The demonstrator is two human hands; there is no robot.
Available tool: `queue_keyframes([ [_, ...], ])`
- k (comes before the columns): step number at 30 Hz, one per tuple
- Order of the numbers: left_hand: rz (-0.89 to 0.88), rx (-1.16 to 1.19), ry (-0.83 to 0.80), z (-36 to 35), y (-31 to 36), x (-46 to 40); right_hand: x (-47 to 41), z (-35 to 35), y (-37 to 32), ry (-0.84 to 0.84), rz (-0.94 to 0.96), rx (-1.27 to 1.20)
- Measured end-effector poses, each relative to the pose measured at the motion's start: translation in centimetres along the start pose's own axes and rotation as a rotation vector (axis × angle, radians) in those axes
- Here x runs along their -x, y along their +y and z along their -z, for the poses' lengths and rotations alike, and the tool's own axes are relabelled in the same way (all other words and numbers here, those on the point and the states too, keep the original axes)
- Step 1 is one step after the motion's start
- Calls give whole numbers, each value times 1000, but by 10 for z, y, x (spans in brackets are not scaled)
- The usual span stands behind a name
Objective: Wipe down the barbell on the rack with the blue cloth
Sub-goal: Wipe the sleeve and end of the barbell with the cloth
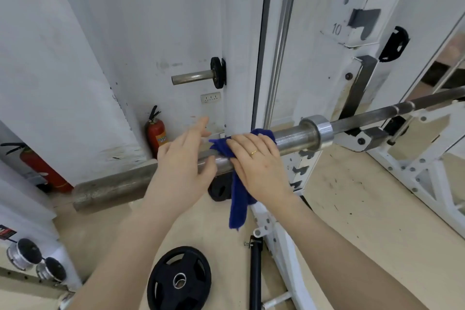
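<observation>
- While my right hand (256,158) presses the blue cloth (237,199) over the barbell (294,137) sleeve, fingers curled round it, I judge the wipe is mid-way.
- Left hand (183,161) hangs just beside, fingers spread, holding nothing.
- Next: slide cloth w/ firm grip along the sleeve, prob. toward its near-left end.
- Barbell sits on the rack (372,136) hook at right; steel looks dull, scuffed.
</observation>
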State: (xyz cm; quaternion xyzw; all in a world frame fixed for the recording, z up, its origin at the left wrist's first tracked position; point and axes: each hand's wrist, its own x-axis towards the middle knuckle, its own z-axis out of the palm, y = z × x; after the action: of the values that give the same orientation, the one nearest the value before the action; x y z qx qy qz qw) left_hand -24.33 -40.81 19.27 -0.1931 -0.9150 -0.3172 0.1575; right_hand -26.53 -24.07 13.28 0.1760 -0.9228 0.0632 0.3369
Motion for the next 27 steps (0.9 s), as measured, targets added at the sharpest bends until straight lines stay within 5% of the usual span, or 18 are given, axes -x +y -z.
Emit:
queue_keyframes([
  [10, 14, -29, 186, -38, 37, 26, 15, 18, 90, -74, -226, 79],
  [15, 200, -166, 327, -27, 18, 64, 11, 13, 51, 8, -344, -115],
  [20, 445, -361, 280, -10, -12, 97, 2, 4, -23, 17, -214, -199],
  [27, 413, -403, 145, 1, -34, 110, -6, 7, -109, -70, -47, -373],
])
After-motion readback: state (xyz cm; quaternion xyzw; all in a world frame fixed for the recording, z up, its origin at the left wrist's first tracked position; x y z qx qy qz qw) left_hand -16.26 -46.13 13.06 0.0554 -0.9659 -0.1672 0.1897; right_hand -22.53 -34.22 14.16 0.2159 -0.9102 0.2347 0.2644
